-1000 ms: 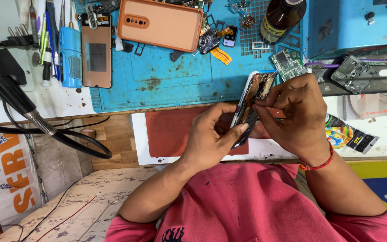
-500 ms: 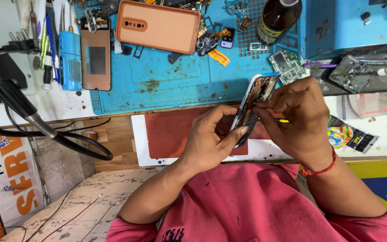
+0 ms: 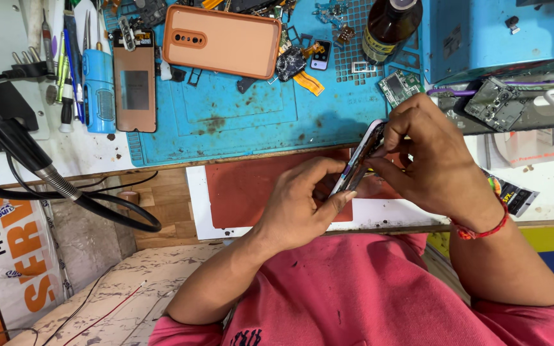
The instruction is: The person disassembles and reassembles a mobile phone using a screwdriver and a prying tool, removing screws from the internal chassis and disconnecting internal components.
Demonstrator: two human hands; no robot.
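Left hand (image 3: 302, 208) at frame centre, fingers curled round lower edge of opened phone (image 3: 359, 160), held tilted on edge above red mat (image 3: 251, 189); right hand (image 3: 434, 157) closed on phone's upper end, fingertips pinched at its edge; beyond, blue work mat (image 3: 226, 122); orange-cased phone (image 3: 222, 40) top centre; brown bottle (image 3: 389, 22) upper right

Open room is the red pad (image 3: 251, 192) near left of the hands, plus the middle of the blue mat (image 3: 226, 122). Far edge is packed: orange phone (image 3: 222, 40), bottle (image 3: 389, 25), circuit board (image 3: 400, 86). Black cable (image 3: 97, 208) blocks the left.
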